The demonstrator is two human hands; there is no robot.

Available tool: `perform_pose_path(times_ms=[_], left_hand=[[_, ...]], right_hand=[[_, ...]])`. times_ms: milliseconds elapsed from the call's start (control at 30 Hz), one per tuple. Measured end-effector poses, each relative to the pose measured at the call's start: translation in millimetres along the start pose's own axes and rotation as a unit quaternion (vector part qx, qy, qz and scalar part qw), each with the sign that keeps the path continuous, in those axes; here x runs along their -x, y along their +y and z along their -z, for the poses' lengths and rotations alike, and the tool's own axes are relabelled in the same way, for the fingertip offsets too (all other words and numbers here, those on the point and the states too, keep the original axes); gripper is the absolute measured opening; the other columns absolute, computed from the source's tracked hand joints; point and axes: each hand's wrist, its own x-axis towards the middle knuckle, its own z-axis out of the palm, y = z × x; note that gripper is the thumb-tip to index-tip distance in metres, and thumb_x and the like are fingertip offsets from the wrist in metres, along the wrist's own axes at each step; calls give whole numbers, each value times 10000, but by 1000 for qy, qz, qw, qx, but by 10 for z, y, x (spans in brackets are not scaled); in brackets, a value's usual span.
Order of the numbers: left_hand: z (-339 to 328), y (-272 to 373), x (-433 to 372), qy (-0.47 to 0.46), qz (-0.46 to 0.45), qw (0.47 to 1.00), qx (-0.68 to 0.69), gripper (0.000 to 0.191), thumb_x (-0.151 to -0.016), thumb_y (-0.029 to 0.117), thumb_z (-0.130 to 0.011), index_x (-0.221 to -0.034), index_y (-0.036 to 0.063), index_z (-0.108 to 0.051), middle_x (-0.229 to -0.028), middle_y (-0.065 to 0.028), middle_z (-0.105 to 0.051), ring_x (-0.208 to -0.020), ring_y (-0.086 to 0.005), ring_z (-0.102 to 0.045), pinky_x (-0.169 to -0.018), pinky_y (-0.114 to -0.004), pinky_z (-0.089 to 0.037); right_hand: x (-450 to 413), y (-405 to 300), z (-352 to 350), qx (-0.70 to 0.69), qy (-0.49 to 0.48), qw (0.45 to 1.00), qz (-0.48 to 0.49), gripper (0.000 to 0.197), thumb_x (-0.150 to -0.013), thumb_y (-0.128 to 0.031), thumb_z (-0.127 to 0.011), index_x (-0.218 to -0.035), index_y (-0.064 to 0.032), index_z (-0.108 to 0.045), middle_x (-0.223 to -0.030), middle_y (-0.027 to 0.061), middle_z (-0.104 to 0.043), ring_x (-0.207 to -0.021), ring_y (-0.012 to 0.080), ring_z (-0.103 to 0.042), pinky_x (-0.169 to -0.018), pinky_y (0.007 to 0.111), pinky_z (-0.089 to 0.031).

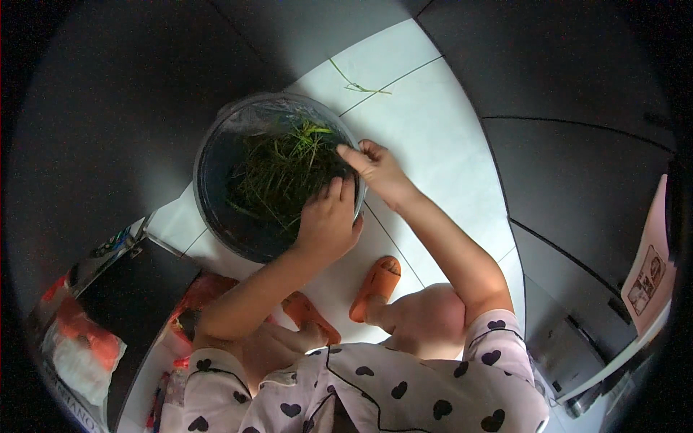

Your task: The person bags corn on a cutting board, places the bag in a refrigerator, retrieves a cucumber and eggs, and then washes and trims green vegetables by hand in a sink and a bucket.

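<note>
A round bin [199,187] with a clear-looking rim and a dark inside stands on the white tiled floor in front of me. Inside it lies a tangled heap of green, grass-like stalks and leaves [281,170]. My left hand [327,219] reaches over the near right side of the bin, fingers inside and thumb outside the rim. My right hand [376,165] is at the right side of the rim, its thumb over the edge and its fingers curled outside. Both hands seem to grip the rim or a thin liner there; which of these is unclear.
Loose green stalks [357,87] lie on the floor [433,140] beyond the bin. Orange slippers [376,287] are on my feet. Red and white plastic bags [81,352] sit at the left. Dark cabinet fronts [574,178] and a pink panel [647,270] stand at the right.
</note>
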Motion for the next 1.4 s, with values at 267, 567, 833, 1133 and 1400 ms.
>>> perform_pose_path(times_ms=[267, 567, 833, 1133, 1400], left_hand=[[-173, 92, -479, 84, 6, 996, 35, 629, -772, 190, -638, -1317, -14, -400, -1103, -205, -530, -887, -371, -607, -742, -428, -523], [-83, -92, -454, 15, 21, 996, 91, 711, -713, 195, -699, -1343, 37, -412, -1149, -172, -539, -973, -362, -581, -827, -422, -495], [-85, -112, -509, 8, 33, 987, 156, 699, -716, 186, -685, -1345, 39, -416, -1168, -191, -525, -980, -386, -572, -836, -433, -487], [-79, -118, -502, 22, 31, 989, 142, 688, -734, 198, -675, -1353, 52, -413, -1199, -224, -507, -992, -398, -571, -848, -448, -478], [-53, -63, -446, 56, 28, 994, 92, 599, -729, 209, -681, -1257, 9, -483, -1083, -203, -574, -927, -361, -607, -790, -424, -513]], right_hand=[[-1163, 740, 652, 180, 164, 961, 128, 205, -893, -229, -573, -975, -45, -612, -885, 126, -652, -831, 307, -634, -719, 354, -502], [-2036, 996, 504, 414, 248, 856, 187, 455, -779, -22, -541, -1229, -85, -515, -1252, 123, -520, -1130, 336, -516, -927, 399, -465], [-2235, 1156, 376, 472, 210, 851, 97, 293, -881, -102, -439, -1161, -95, -526, -1216, 138, -539, -1079, 316, -558, -846, 404, -509], [-1446, 1026, 752, 176, 168, 966, 88, 193, -820, -130, -611, -970, -25, -549, -834, 139, -644, -737, 248, -638, -658, 348, -504], [390, -782, 437, -95, -2, 974, 205, 155, -864, 51, -493, -992, -35, -511, -864, 74, -623, -681, 94, -569, -594, 218, -464]])
